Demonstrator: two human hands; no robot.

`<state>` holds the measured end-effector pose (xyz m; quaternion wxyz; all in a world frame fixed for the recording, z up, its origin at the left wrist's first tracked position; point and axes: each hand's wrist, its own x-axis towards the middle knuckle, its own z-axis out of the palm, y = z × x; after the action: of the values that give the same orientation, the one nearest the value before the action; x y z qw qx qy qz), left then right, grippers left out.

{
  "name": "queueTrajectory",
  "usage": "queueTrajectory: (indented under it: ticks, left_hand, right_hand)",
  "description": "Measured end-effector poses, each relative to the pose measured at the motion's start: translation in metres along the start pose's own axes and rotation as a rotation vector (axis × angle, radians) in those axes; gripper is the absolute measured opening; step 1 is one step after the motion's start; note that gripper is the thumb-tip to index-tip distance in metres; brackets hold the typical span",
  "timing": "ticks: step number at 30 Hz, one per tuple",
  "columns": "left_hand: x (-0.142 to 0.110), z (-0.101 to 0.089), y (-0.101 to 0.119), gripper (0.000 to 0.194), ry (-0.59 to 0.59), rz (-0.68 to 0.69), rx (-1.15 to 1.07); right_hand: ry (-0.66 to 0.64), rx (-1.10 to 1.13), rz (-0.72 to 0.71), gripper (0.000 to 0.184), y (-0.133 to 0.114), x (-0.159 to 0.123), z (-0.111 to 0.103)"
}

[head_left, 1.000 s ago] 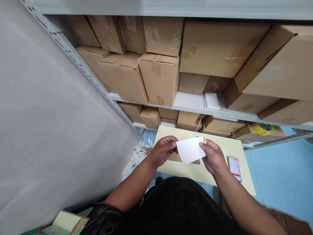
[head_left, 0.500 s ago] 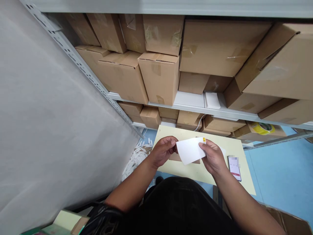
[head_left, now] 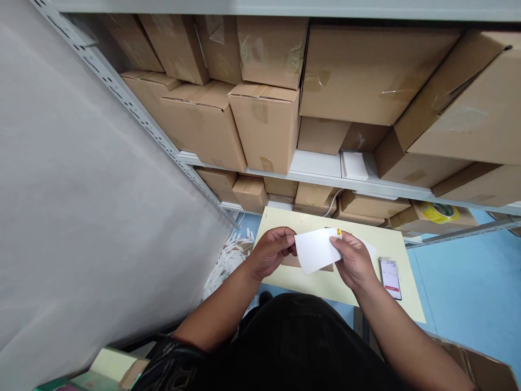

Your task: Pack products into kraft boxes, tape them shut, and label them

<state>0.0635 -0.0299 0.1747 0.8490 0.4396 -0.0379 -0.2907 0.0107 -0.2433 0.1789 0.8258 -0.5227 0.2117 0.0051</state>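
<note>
A white paper label [head_left: 319, 250] with a small yellow and black mark at its upper right corner is held between both hands, above the table. My right hand [head_left: 356, 260] grips its right end, thumb on top and fingers beneath. At the upper left corner, my left hand [head_left: 274, 251] is closed, thumb and forefinger pinching the label's edge. Partly hidden under the label, a flat brown cardboard piece or box [head_left: 291, 262] lies on the pale yellow table [head_left: 325, 293]. Another white sheet [head_left: 369, 247] shows behind my right hand.
A phone [head_left: 389, 279] lies on the table's right side. Ahead, a metal shelf [head_left: 309, 163] holds several cardboard boxes [head_left: 264, 130]. A yellow tape roll [head_left: 439, 213] rests on a box at right. White paper strips [head_left: 228, 266] are heaped at left, by the grey wall [head_left: 101, 217].
Both hands keep hold of the label almost in place. The view has tilted very slightly; nothing else has visibly moved.
</note>
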Motion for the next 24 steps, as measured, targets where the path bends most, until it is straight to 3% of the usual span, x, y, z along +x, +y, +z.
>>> queueTrajectory:
  ticks: [24]
  left_hand:
    - [0.007,-0.0026,-0.001,0.023,0.04,0.005,0.017]
  right_hand:
    - [-0.003,-0.022,-0.013,0.034,0.0027,0.004,-0.0052]
